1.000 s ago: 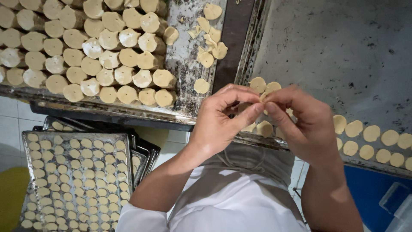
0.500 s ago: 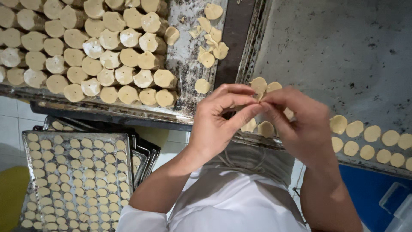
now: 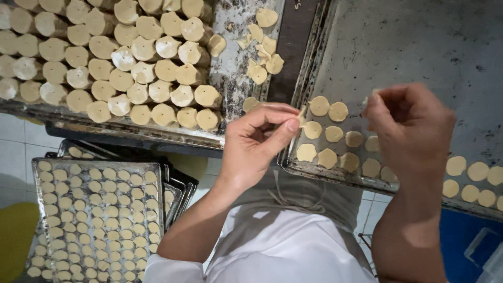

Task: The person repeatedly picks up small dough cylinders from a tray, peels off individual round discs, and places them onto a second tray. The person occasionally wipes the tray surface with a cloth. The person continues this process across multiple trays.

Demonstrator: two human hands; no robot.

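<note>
At the bottom centre of the frame, a white shirt [image 3: 285, 251] and a grey apron [image 3: 309, 191] are seen from above. At the lower left, a stack of dark rectangular metal trays [image 3: 173, 183] is seen on the tiled floor, the top one filled with neat rows of small pale round dough discs [image 3: 94, 209].

In the middle of the frame, the left hand [image 3: 257, 144] is held with its fingers curled; a thin pale sliver of dough [image 3: 301, 114] is pinched between thumb and forefinger, just above the near edge of the wide grey metal baking tray [image 3: 419, 47] on the right. To the right of centre, the right hand [image 3: 411, 123] is raised above that tray with its fingers bunched together; a small pale scrap seems to be held at the fingertips, though it cannot be told for certain. The two hands are kept apart.

Under and between the hands, flat pale dough rounds [image 3: 327, 133] are laid in short rows along the near edge of the baking tray, running on to the right edge of the frame.

Farther off, at the upper left, a worn metal tray [image 3: 230, 63] is packed with short pale cylindrical dough logs [image 3: 131, 68], and a few loose cut slices [image 3: 259, 52] are scattered at its right end.
</note>
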